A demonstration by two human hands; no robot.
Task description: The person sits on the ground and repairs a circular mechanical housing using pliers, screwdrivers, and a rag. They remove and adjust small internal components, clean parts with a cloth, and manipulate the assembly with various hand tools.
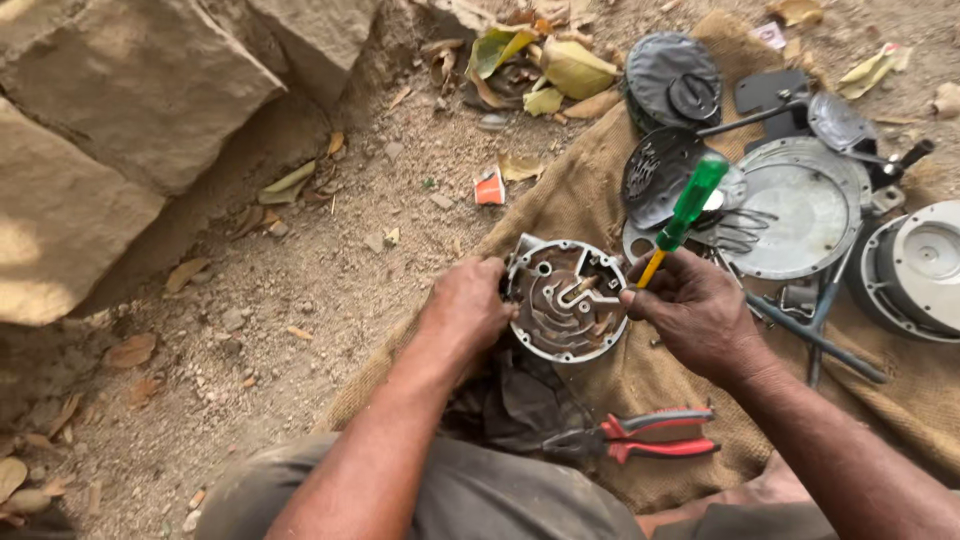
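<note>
Hands at work on a round metal housing. The right hand (695, 310) grips a screwdriver (680, 218) with a green handle and yellow collar, fingers closed around the lower part of the tool; the handle rises up and to the right, and the tip region is hidden behind the fingers at the housing's right rim. The left hand (468, 305) clasps the left edge of the round metal housing (565, 300), fingers curled over its rim. The housing lies open face up, showing curved inner ribs and a short central stub, and rests on a burlap sack (590, 195) spread over the ground.

Just below the housing, dark cloth (520, 400) lies crumpled on the sack; red-handled pliers (640, 437) lie beside it, jaws pointing left. To the upper right, well apart from the hands, stand a large flat metal disc (800, 215), a dark perforated disc (655, 170), a grey round cover (670, 70) and a pale drum-shaped casing (925, 265) at the frame's edge. Dark metal rods (815, 335) cross the sack near the right wrist.

Beyond the sack: sandy soil (300, 290), dry leaves (540, 60) and large stone blocks (120, 110) at upper left.
</note>
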